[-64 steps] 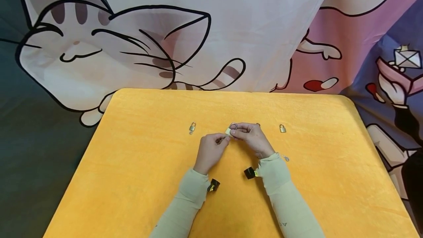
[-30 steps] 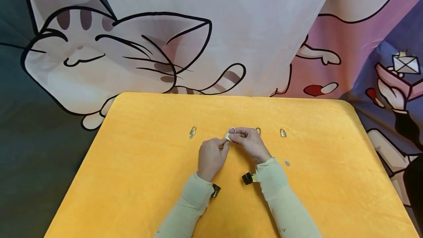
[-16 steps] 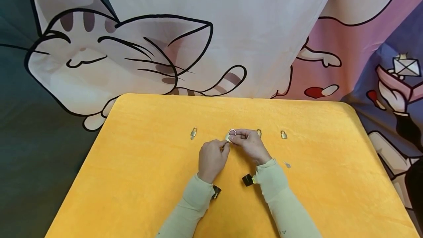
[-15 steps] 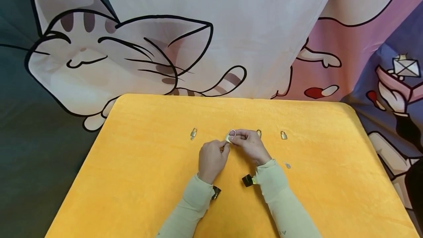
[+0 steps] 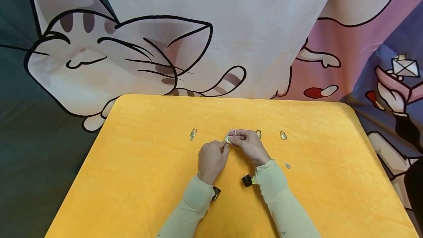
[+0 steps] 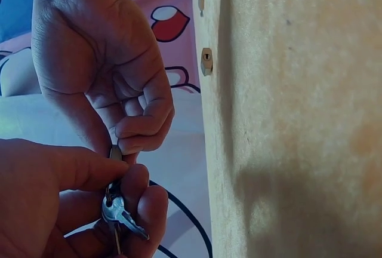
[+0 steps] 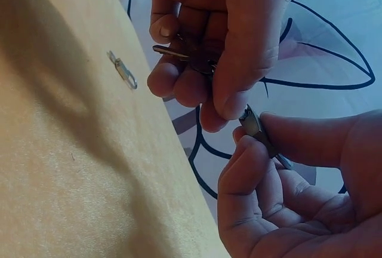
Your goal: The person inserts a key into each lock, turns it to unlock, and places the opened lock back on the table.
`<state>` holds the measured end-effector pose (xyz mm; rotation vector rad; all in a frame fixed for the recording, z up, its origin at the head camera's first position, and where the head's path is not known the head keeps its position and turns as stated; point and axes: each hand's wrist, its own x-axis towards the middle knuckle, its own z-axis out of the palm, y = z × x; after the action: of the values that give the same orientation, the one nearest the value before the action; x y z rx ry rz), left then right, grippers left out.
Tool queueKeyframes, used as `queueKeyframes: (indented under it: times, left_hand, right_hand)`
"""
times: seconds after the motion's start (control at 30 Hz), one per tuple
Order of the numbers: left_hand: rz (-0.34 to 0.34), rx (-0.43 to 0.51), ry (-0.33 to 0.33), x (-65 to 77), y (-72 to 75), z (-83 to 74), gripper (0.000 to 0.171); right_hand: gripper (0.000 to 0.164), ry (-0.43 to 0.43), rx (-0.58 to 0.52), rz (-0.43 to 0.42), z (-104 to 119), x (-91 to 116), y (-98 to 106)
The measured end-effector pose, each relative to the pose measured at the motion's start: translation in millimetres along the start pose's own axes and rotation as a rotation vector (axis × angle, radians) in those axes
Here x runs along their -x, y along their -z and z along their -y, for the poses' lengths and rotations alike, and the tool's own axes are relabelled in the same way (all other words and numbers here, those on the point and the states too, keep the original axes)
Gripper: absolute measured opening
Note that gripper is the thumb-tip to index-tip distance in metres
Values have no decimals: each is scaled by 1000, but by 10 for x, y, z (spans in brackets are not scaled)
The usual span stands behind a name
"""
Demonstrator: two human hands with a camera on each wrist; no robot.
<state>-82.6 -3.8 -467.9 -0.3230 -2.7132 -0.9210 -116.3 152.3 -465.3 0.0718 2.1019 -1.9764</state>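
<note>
Over the middle of the table, both hands meet at a small brass padlock. My right hand pinches its body between thumb and fingers, and the shackle points up and away. My left hand sits just below and grips a key at the padlock's bottom end, its blade hidden by the fingertips. A second silver key hangs from a ring under the left fingers in the left wrist view. The right wrist view shows the padlock end-on, left thumb tip right at its keyway end.
On the yellow table, one padlock lies to the left with a silvery piece at its base. Another padlock shows behind the right hand, and a third padlock lies farther right. Loose keys lie beside the right sleeve.
Since the oldest frame my left hand has turned more upright and closed in under the padlock. Over the last half second both hands hold nearly still; the view has tilted slightly.
</note>
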Motion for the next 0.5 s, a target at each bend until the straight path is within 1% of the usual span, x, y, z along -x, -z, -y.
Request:
queueKeyframes:
  times: [0.13,0.33,0.5]
  left_hand:
    - [4,-6,-5,5,3,6,15]
    - [3,11,6,-4,4,21,16]
    - [18,46,29,-15,-2,48,13]
  right_hand:
    - [21,9,10,0,-7,-1,-6]
    - [24,30,21,10,-14,-14,-7]
    - [25,11,12,23,-10,-16,-23]
